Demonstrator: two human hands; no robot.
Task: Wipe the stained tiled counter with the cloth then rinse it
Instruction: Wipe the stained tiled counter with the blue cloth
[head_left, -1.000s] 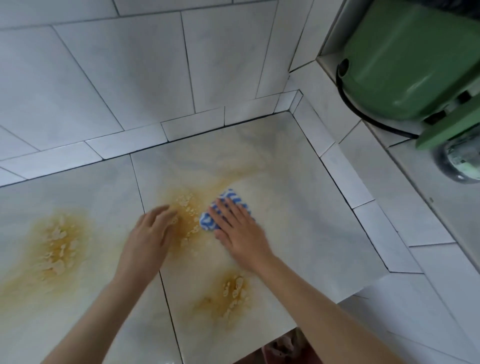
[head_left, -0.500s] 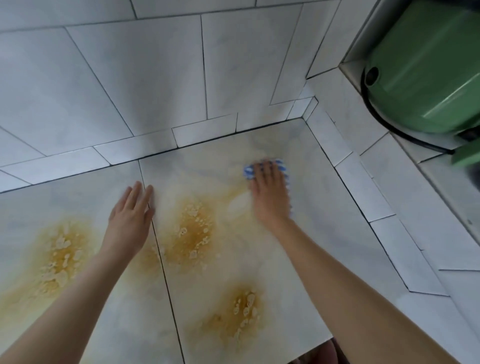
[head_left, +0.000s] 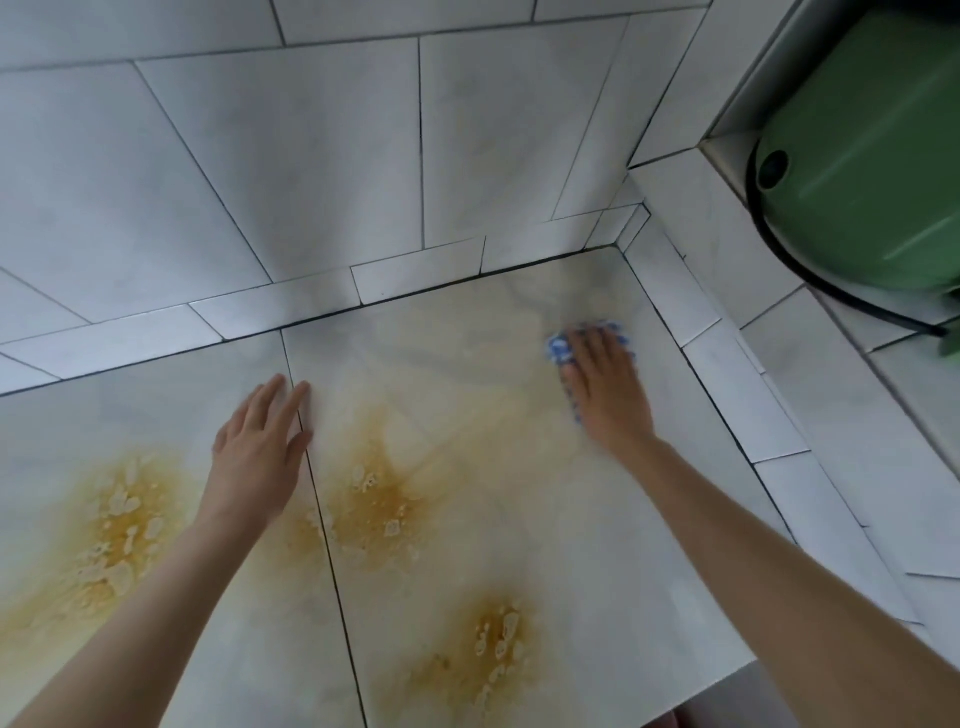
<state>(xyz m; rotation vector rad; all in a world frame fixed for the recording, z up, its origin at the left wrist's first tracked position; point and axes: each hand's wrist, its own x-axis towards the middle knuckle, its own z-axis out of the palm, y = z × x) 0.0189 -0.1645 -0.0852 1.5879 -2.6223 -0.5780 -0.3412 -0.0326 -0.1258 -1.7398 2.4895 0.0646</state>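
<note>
The pale tiled counter (head_left: 613, 525) carries yellow-brown crusty stains: one at the left (head_left: 117, 525), one in the middle (head_left: 379, 499), one near the front edge (head_left: 493, 644). A faint yellow smear runs from the middle stain towards the far right corner. My right hand (head_left: 602, 389) presses flat on a blue-and-white cloth (head_left: 561, 347), which is mostly hidden beneath the palm and shows only past the fingertips. My left hand (head_left: 262, 449) lies flat on the counter over the grout line, fingers together, holding nothing.
White tiled walls (head_left: 311, 171) enclose the counter at the back and right, with a raised tiled ledge (head_left: 722, 374) along the right side. A green appliance (head_left: 872, 156) with a black cord (head_left: 810, 280) sits on the higher shelf at top right. The counter's front edge (head_left: 717, 680) is at bottom right.
My right hand slid the cloth from the middle stain out towards the far right corner, leaving a faint smear. My left hand shifted left and further back from that stain.
</note>
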